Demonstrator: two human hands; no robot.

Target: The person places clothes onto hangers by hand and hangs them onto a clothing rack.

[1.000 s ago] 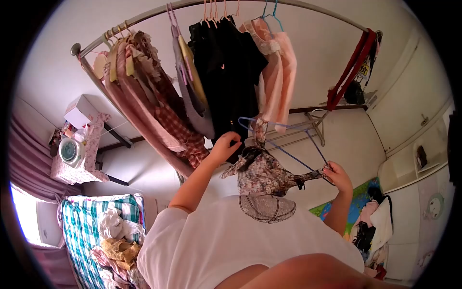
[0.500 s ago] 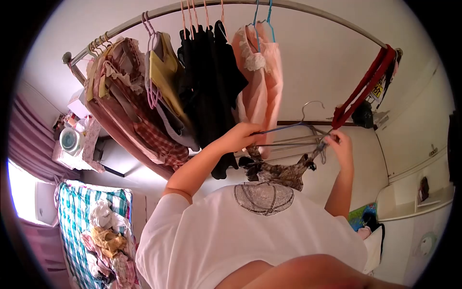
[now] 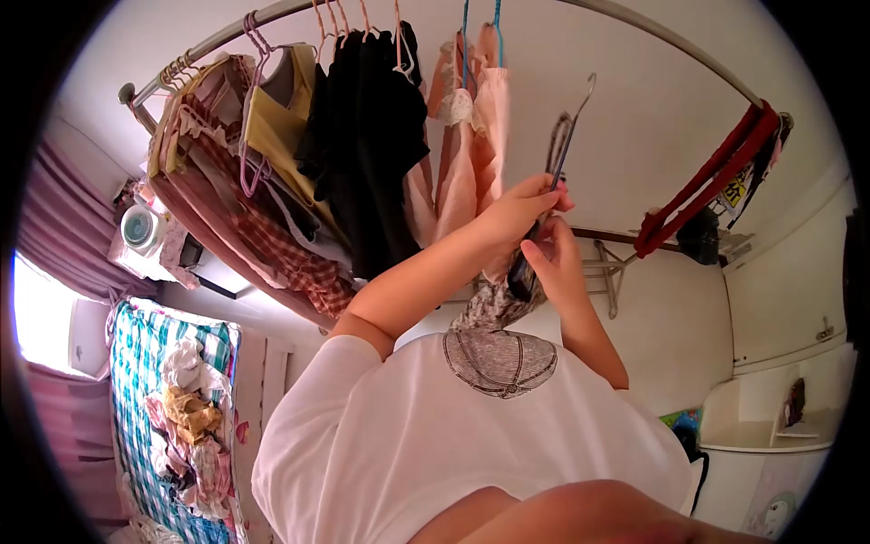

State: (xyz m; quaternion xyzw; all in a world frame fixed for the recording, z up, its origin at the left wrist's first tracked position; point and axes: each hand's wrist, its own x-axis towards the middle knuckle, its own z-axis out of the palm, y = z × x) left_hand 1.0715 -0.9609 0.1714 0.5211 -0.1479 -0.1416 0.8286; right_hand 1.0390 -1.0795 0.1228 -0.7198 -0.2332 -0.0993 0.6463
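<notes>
A dark blue clothes hanger point(image 3: 567, 145) with a silver hook stands tilted upright in front of my chest. My left hand point(image 3: 527, 207) is closed around its upper part, fingers wrapped. Just below, my right hand point(image 3: 555, 258) grips the hanger's lower part, thumb pressed against it. A grey-brown patterned garment point(image 3: 489, 306) with black edging hangs beneath my hands, against my white shirt; its upper part is partly hidden by my fingers. Behind my left hand hang pale pink clothes point(image 3: 489, 136) on blue hangers.
Overhead curves a metal clothes rail point(image 3: 671, 41) with black garments point(image 3: 362, 154), a yellow top point(image 3: 285, 131) and checked clothes point(image 3: 317, 281). Red straps point(image 3: 707, 181) hang at its right end. Lower left, a clothes pile point(image 3: 190, 412) lies on a checked bed point(image 3: 136, 399). White cabinets point(image 3: 788, 272) stand right.
Both hands have come together and risen. The hanger has turned from level and side-facing to nearly upright, and the patterned garment has bunched below it. My view has shifted slightly.
</notes>
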